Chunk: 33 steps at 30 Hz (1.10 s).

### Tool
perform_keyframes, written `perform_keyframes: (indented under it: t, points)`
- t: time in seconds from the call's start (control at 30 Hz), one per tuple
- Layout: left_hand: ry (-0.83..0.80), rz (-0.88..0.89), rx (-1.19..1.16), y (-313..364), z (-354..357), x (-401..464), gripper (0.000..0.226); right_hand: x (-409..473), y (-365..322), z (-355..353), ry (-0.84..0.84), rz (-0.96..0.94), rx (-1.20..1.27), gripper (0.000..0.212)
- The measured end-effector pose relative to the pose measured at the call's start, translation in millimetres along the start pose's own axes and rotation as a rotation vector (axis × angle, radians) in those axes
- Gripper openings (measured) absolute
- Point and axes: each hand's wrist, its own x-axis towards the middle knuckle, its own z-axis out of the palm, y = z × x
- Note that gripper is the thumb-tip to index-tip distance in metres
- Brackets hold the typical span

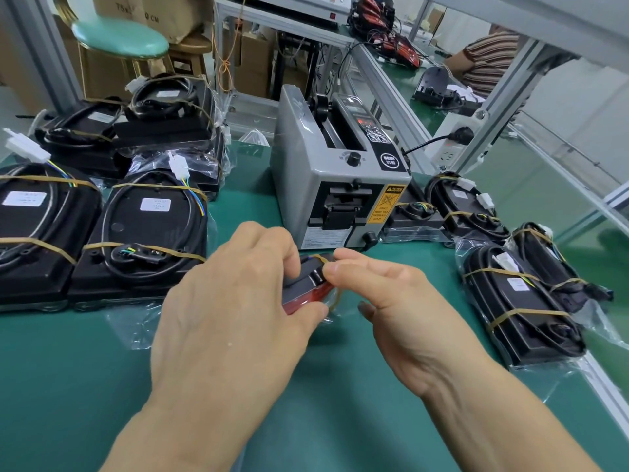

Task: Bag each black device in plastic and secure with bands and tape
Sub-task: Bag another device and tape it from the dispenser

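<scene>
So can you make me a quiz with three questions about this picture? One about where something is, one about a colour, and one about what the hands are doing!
1. Where is the grey tape machine?
A. behind the hands
B. on the stool
C. on the floor

2. What colour is the table mat?
A. yellow
B. green
C. white

3. What is the right hand doing?
A. lying flat
B. pressing a button
C. pinching a band

Answers:
1 A, it stands on the mat just past both hands.
2 B, the mat is green all around the devices.
3 C, its fingers pinch the band at the small device, which the left hand holds.
</scene>
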Motion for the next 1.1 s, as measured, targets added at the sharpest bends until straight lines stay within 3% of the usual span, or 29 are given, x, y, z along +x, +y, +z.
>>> perform_keyframes:
  t: [0.43,0.67,0.77,0.9,1.1]
  points:
    - [-0.023,0.086,-0.030,-3.6,-0.9,0.2,0.014,3.8,3.6,1.3,0.023,-0.093,-0.111,0.009]
    - [0.024,0.154,0.012,-1.4,0.9,-0.7,0.007,7.9,8.6,-1.7,0.138,-0.234,-0.354,0.009]
    - [0.041,0.175,0.019,-0.7,1.8,-1.6,0.008,12.1,11.9,-9.5,0.193,-0.219,-0.274,0.018]
    - [0.063,0.160,-0.007,-1.3,1.8,-1.4,0.013,12.4,12.7,-14.3,0.106,-0.201,-0.062,0.012]
    - [0.089,0.163,-0.002,-4.4,2.7,1.3,0.020,13.6,15.6,-3.2,0.036,-0.362,-0.401,0.019]
